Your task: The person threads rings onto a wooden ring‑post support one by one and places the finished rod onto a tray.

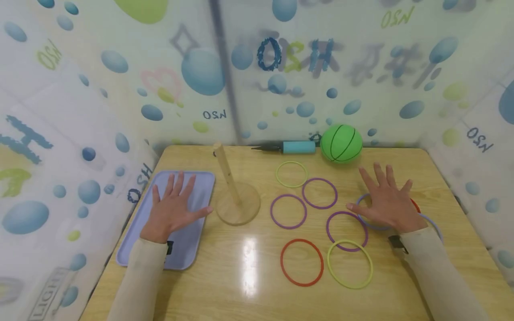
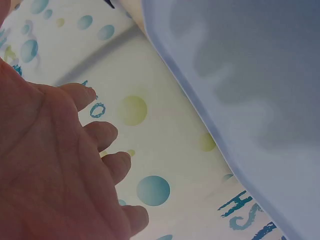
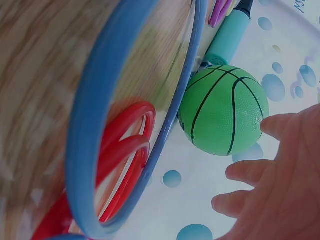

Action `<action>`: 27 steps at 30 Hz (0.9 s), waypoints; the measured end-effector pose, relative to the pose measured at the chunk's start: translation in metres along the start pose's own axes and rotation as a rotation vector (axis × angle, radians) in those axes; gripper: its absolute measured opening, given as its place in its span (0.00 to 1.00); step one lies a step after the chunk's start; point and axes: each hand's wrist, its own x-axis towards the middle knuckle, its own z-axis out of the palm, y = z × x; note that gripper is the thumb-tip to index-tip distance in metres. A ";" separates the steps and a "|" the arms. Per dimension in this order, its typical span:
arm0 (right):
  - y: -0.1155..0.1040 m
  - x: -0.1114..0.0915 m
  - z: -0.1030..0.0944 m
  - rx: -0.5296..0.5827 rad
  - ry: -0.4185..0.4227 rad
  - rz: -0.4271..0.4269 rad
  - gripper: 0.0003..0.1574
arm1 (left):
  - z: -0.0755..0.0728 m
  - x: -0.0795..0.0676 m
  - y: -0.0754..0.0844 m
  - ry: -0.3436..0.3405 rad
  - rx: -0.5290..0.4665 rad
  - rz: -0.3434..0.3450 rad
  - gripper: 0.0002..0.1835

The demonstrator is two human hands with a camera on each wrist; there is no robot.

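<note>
My left hand is spread flat, palm down, above a lavender tray at the table's left; it holds nothing. On the right, my right hand has its fingers spread over blue rings and a red ring, which it partly hides. Between the hands stands a wooden post on a round base. Purple rings, a red ring, a larger yellow ring and a smaller yellow-green ring lie in the middle. In the right wrist view, blue and red rings lie near the palm.
A green ball sits at the back edge, beside a teal hand pump with a black nozzle. Patterned curtains with blue dots enclose the wooden table at the back and sides.
</note>
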 end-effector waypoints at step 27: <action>-0.007 -0.004 -0.003 0.144 0.095 -0.098 0.61 | 0.007 0.005 0.006 0.014 -0.207 0.131 0.57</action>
